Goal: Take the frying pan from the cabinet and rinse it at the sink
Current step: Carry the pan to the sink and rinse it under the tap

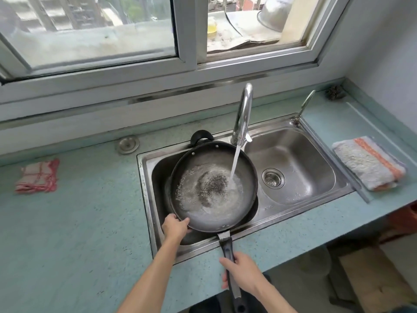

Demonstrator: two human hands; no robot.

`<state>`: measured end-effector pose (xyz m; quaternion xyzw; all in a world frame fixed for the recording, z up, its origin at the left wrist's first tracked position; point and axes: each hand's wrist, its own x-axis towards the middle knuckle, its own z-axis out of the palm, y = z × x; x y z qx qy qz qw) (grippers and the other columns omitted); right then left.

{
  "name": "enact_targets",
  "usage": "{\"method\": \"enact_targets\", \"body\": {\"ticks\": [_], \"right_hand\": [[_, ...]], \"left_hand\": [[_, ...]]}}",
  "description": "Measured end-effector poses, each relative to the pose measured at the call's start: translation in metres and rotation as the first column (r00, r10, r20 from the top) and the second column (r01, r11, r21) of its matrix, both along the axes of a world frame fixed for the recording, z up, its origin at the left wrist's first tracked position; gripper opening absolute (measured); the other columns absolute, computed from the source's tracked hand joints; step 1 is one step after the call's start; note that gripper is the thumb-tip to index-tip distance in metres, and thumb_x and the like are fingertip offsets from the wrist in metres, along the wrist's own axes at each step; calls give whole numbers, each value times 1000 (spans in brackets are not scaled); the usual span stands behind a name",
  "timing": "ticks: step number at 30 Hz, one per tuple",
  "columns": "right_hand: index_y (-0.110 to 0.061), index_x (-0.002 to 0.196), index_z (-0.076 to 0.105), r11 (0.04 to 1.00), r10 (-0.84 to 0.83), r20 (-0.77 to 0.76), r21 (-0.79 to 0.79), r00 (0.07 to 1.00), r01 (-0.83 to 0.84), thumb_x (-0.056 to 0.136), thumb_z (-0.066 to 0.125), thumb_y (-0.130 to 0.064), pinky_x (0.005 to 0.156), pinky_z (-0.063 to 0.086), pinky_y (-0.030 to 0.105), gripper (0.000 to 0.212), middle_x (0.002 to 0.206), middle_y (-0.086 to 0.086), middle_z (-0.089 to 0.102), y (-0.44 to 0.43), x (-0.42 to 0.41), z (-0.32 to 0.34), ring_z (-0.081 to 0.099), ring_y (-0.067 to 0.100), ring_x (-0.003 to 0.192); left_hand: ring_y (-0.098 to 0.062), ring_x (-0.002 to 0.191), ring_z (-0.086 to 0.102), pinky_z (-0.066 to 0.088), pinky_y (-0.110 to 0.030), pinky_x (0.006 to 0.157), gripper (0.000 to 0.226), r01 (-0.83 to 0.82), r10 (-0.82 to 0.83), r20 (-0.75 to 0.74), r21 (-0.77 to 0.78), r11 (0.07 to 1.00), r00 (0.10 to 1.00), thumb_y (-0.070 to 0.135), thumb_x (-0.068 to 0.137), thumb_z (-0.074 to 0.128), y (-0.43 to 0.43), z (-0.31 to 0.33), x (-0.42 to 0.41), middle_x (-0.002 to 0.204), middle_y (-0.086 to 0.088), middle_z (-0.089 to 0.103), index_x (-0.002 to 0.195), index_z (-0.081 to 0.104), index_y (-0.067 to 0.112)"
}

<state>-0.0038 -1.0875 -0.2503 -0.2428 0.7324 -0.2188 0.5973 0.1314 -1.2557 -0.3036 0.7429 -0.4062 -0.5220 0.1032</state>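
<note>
A dark frying pan [200, 159] with a long black handle and a small loop handle at its far side is held over the left basin of the steel double sink [300, 163]. Water runs from the curved chrome faucet [243, 114] into the pan and pools in its bottom. My left hand [176, 225] grips the pan's near-left rim. My right hand [242, 271] is closed around the long handle, above the counter's front edge.
A red checked cloth [37, 176] lies on the pale blue counter to the left. A folded striped towel [369, 162] lies right of the sink. A steel drain cover [128, 144] sits behind the sink, a scourer [335, 92] in the far right corner. The window runs along the back.
</note>
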Motion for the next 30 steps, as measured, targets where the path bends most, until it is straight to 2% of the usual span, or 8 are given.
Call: {"method": "enact_targets", "body": {"ticks": [5,9,12,15,17,22,26,30], "right_hand": [[-4,101,55,1000,9,-4,-2,1000,-9,94,59,-38,78,60,49,35,72,11,76,5,4,-5,76,31,67],[-5,100,53,999,-46,23,5,999,46,97,57,-32,65,62,40,27,67,9,72,5,7,-10,73,28,62],[-5,100,47,994,-109,50,9,993,109,98,56,-27,59,60,41,24,66,12,68,5,12,-15,69,30,57],[-8,95,44,988,-154,37,10,987,154,98,55,-24,58,59,42,20,65,12,64,6,19,-22,65,26,51],[-10,91,44,987,-161,10,-3,987,161,97,55,-25,54,56,37,20,64,10,62,7,23,-24,61,23,48],[-9,92,42,993,-115,-25,-3,993,115,99,52,-28,53,55,35,23,65,7,60,5,26,-23,59,20,48],[-7,96,41,996,-89,14,24,996,89,101,48,-30,57,56,35,24,69,6,58,2,22,-22,59,19,50],[-13,95,43,993,-113,29,33,993,112,102,45,-31,52,52,26,20,73,6,55,3,22,-17,53,14,50]], "left_hand": [[-18,62,59,47,-12,37,14,-43,43,-6,18,999,999,5,85,72,1,-8,0,100,-17,69,92,61,0],[-19,74,60,53,-19,58,19,-63,64,-43,25,998,997,7,86,71,1,-9,-4,96,-9,67,83,53,13],[-21,76,62,48,-14,44,13,-61,62,-36,30,998,997,10,86,71,-1,-17,-5,99,-12,70,86,58,11],[-30,92,68,56,-27,73,17,-31,30,14,26,999,999,13,81,74,-6,-30,-4,100,-15,71,79,58,9],[-32,92,70,59,-38,82,26,-25,24,29,32,999,999,13,76,76,-10,-46,-4,99,-15,70,72,51,9],[-34,92,69,62,-42,71,15,0,-2,32,78,997,999,8,76,75,-14,-51,-8,99,-16,69,82,62,6],[-36,90,69,57,-29,42,14,-32,36,-34,113,993,999,1,80,71,-14,-40,-9,97,-17,65,88,60,0],[-30,84,64,59,-32,46,15,-105,121,-129,125,987,984,-7,83,68,-15,-39,-3,93,-15,62,78,56,3]]}}
